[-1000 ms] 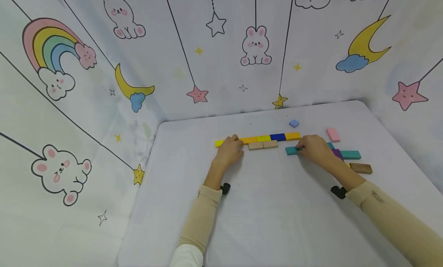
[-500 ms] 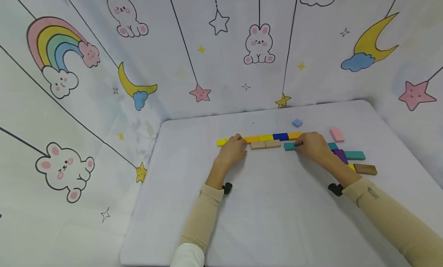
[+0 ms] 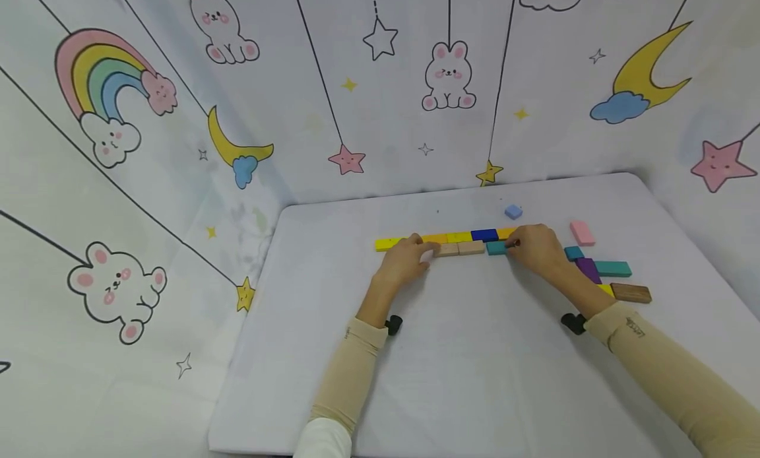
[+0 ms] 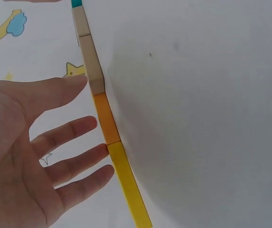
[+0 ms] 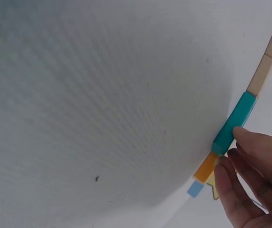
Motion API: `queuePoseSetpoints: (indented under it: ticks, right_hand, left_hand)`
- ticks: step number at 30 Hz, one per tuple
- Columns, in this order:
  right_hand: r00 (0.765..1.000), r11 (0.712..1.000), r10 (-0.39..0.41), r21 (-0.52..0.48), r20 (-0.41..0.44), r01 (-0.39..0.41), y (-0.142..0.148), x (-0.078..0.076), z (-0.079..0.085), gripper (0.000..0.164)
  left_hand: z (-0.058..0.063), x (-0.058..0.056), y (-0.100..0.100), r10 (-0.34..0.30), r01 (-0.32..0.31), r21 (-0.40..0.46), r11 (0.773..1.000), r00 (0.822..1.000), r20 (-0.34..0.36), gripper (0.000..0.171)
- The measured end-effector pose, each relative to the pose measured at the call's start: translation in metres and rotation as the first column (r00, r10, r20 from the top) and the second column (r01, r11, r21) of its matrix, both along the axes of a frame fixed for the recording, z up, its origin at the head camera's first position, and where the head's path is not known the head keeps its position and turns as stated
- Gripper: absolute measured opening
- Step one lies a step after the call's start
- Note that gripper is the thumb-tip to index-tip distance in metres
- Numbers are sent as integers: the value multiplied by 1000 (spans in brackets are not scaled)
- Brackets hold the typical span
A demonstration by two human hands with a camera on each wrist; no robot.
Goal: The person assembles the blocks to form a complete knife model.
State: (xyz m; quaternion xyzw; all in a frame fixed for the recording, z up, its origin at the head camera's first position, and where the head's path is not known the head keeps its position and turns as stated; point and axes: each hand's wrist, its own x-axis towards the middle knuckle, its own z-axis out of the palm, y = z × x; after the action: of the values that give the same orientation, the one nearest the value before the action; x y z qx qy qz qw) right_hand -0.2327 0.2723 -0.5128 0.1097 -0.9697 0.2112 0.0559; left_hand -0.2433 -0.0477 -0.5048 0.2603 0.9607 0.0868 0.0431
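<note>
A long row of blocks lies across the back of the table, with yellow (image 3: 388, 244), orange and dark blue (image 3: 484, 235) pieces. In front of it sit two plain wooden blocks (image 3: 471, 247) end to end. My right hand (image 3: 537, 250) pinches a teal block (image 5: 235, 121) near its right end; its left end meets the wooden pair. My left hand (image 3: 404, 263) has its thumb at the left end of the wooden pair. In the left wrist view its other fingers extend loosely toward the orange block (image 4: 106, 118) and the yellow block.
Right of my right hand lie a purple block (image 3: 588, 270), another teal block (image 3: 614, 268), a brown wooden block (image 3: 631, 293) and part of a yellow one. Farther back are a pink block (image 3: 582, 233) and a small light blue block (image 3: 513, 212). A patterned cloth wall (image 3: 309, 174) borders the table.
My right hand has slid the teal block left and back, closing the gap to the wooden pair. My left hand has shifted slightly right, its thumb now at the pair's left end.
</note>
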Motion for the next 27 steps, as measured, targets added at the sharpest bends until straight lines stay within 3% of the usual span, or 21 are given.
queuePoseSetpoints:
  ticks: [9, 27]
  right_hand:
    - [1000, 1000, 11, -15, 2, -11, -2, -4, 0, 12]
    - [999, 1000, 2, -31, 44, 0, -7, -6, 2, 14]
  left_hand:
    - [-7, -1, 4, 20, -21, -64, 998, 1000, -8, 48]
    - [-4, 8, 16, 51, -61, -135, 989, 995, -80, 47]
